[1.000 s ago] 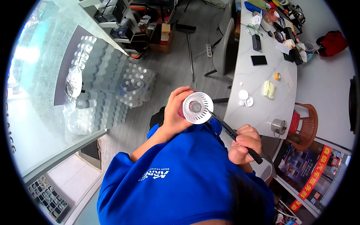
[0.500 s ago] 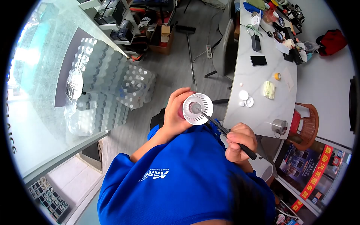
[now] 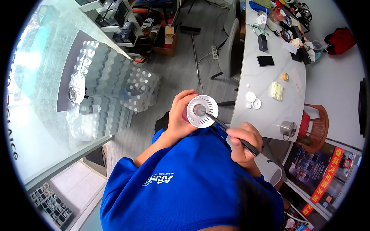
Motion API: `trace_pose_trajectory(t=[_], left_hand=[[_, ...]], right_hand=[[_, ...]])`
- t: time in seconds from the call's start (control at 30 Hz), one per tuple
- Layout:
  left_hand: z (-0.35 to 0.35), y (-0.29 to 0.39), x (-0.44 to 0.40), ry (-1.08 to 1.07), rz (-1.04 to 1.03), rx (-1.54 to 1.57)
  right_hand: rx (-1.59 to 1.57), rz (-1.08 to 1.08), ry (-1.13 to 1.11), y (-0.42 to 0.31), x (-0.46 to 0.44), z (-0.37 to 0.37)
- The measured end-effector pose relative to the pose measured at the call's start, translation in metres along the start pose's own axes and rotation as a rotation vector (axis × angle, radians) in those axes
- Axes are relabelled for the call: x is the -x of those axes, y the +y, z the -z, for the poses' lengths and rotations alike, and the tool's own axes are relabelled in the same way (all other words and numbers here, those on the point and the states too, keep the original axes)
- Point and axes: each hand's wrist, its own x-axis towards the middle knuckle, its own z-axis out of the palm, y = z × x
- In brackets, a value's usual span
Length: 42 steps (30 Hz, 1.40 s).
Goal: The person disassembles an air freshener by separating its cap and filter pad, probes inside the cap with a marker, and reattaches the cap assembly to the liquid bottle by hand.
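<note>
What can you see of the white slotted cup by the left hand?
The white slotted cup looks plastic: round rim, flared wall ringed with narrow slots, greyish centre. Its mouth faces the camera. A pinkish-red part shows behind it, wrapped by the left hand. A black tool, held in the right hand, reaches inside; whether it touches the cup is unclear.

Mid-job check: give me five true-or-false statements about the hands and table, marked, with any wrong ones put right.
1. The left hand holds the white slotted cup. True.
2. The right hand is empty. False: it grips a black tool.
3. The black tool's tip is over the cup's opening. True.
4. The phone lies on the table. True.
5. The tape roll is inside the metal container. False: both stand apart on the table.
</note>
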Motion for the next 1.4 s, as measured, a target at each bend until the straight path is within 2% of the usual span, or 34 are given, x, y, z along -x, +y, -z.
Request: trace_pose_trajectory(t=[0.1,0.2,0.33,0.4,0.47,0.57,0.6,0.67,0.7,0.77,0.83,0.87,0.93,1.03,1.07,1.13,1.17,1.2,1.27,1.33,1.37,1.4], left_hand=[[0.0,-0.001,-0.001,-0.013,0.003,-0.016],[-0.001,0.0,0.002,-0.014,0.014,-0.007],[-0.003,0.001,0.002,-0.015,0.034,0.023],[-0.003,0.0,0.002,-0.015,0.038,0.048],[-0.002,0.0,0.002,-0.042,0.018,-0.021],[-0.003,-0.001,0.002,-0.034,0.011,0.0],[-0.003,-0.001,0.003,-0.049,0.004,0.012],[-0.005,-0.002,0.004,-0.023,0.061,0.019],[-0.007,-0.002,0.006,0.0,0.141,0.166],[-0.005,-0.003,0.008,0.014,0.161,0.182],[-0.006,-0.001,0.01,0.024,0.258,0.195],[-0.005,0.0,0.011,0.031,0.325,0.234],[-0.002,-0.009,0.014,0.01,0.296,0.206],[-0.003,-0.004,0.016,0.033,0.366,0.226],[-0.004,-0.004,0.015,0.038,0.359,0.195],[-0.006,-0.003,0.016,0.029,0.349,0.161],[-0.007,-0.001,0.018,0.034,0.397,0.16],[-0.008,0.0,0.018,0.039,0.444,0.158],[-0.008,0.003,0.017,0.002,0.445,0.131],[-0.009,0.006,0.017,0.023,0.487,0.169],[-0.011,0.007,0.016,0.043,0.47,0.155],[-0.011,0.007,0.017,0.033,0.465,0.151]], right_hand=[[-0.041,0.001,0.016,0.002,0.006,0.0],[-0.146,0.042,0.129,0.002,0.013,0.003],[-0.157,0.059,0.075,0.003,0.008,-0.001],[-0.052,0.015,-0.013,0.002,0.002,-0.005],[-0.043,-0.004,-0.013,0.001,0.007,-0.001],[-0.197,0.095,0.295,0.001,0.017,0.0],[-0.133,0.143,0.325,0.006,0.018,0.005],[-0.009,0.175,0.533,0.023,0.03,0.006],[0.063,0.133,0.549,0.026,0.032,0.014],[0.197,0.003,0.67,0.05,0.044,0.033],[0.307,-0.374,0.719,0.068,0.056,0.048],[0.184,-0.459,0.689,0.081,0.063,0.055],[0.138,-0.56,0.592,0.108,0.09,0.068],[0.209,-0.783,0.433,0.15,0.154,0.08],[0.043,-0.796,0.609,0.17,0.179,0.072],[-0.097,-0.812,0.947,0.204,0.224,0.063],[-0.097,-0.814,0.961,0.218,0.245,0.059],[-0.074,-0.959,1.072,0.23,0.264,0.055],[-0.057,-1.104,1.189,0.237,0.274,0.059],[-0.313,-1.381,1.239,0.236,0.275,0.066],[-0.291,-1.488,1.181,0.237,0.274,0.067],[-0.297,-1.488,1.192,0.24,0.279,0.069]])
